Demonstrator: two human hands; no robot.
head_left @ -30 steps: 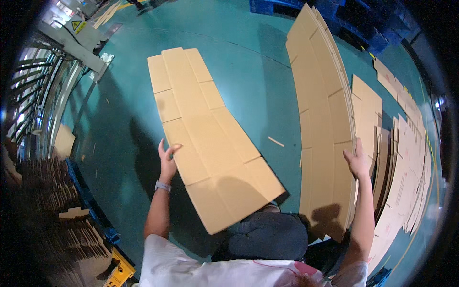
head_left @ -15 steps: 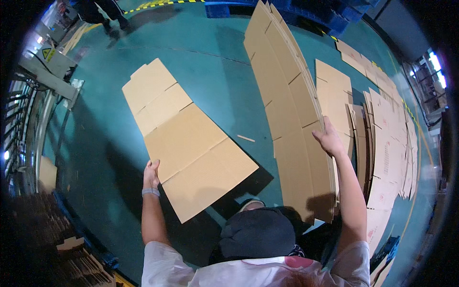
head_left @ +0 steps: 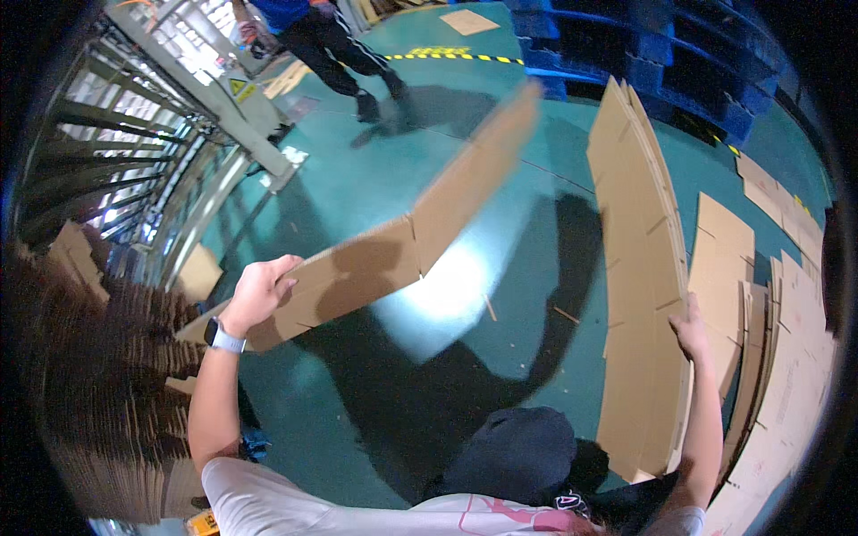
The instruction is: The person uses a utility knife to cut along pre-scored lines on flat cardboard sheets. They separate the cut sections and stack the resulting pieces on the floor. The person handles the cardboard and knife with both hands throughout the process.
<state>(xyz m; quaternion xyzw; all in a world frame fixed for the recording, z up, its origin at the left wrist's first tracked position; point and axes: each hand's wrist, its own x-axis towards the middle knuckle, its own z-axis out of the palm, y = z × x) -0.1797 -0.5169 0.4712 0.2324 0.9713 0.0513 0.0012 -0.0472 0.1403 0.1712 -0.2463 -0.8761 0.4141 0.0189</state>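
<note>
My left hand (head_left: 259,293), with a watch at its wrist, is closed on the upper edge of a creased cardboard sheet (head_left: 362,268). The sheet is tilted on its side and bends at a slotted fold; its far end is blurred. On the right, my right hand (head_left: 690,330) grips the edge of a bundle of flat cardboard sheets (head_left: 639,268) standing upright on the floor. The fingers of that hand are partly hidden by the bundle's edge.
More cardboard sheets (head_left: 786,375) lean along the right. A tall stack of cardboard (head_left: 116,393) stands at the left, below a metal frame (head_left: 241,125). Blue pallets (head_left: 617,54) are at the back. A person (head_left: 326,45) walks at the far left. Scraps lie on the green floor (head_left: 527,241).
My left hand has swung the single sheet up and leftward, turning it from nearly flat onto its side. My view has turned left; the right hand still grips the bundle. The person appears nearer.
</note>
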